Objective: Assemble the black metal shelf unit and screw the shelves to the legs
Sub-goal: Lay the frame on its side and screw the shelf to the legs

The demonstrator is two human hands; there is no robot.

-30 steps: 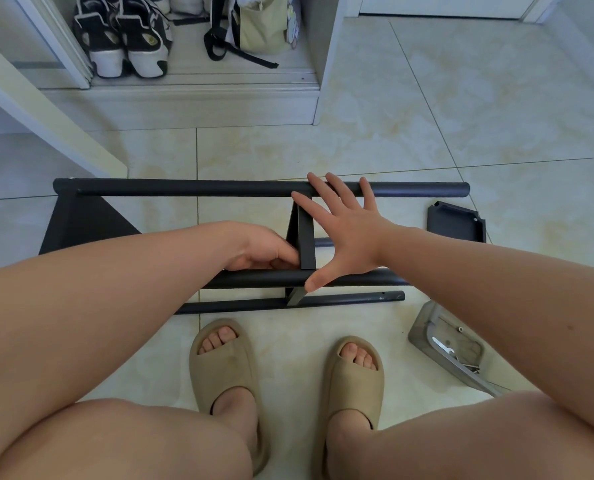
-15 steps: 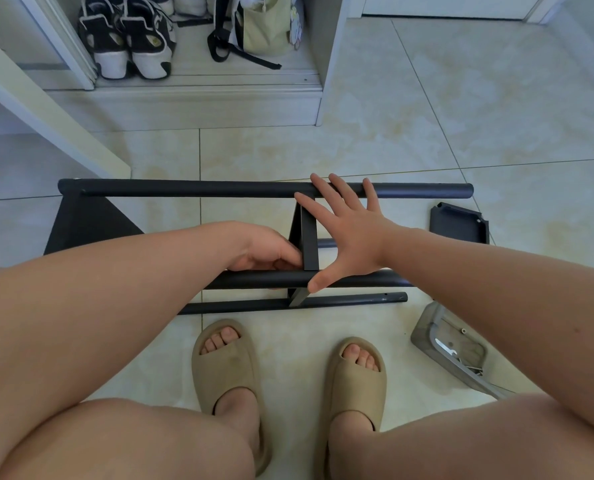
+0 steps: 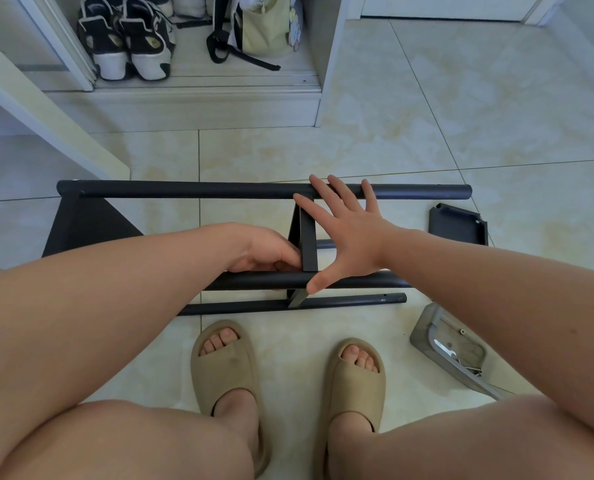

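Note:
The black metal shelf unit lies on its side on the tiled floor. Its far leg tube [image 3: 198,189] runs left to right, a nearer tube [image 3: 354,280] lies under my hands, and a third tube [image 3: 351,301] sits closest to my feet. A shelf plate [image 3: 306,242] stands on edge between the tubes; another shelf [image 3: 84,225] is at the left end. My right hand [image 3: 347,233] is spread flat against the middle shelf, fingertips on the far tube, thumb on the near tube. My left hand [image 3: 271,251] has its fingers curled at the shelf's near corner; what they hold is hidden.
A loose black shelf [image 3: 458,226] lies to the right. A grey plastic tray [image 3: 451,355] with small hardware sits by my right knee. A white closet base holds sneakers [image 3: 129,39] and a bag [image 3: 264,26]. My feet in tan slippers [image 3: 223,368] stand just below the tubes.
Both hands stay in the same place on the shelf and tubes. Only the view has shifted a little.

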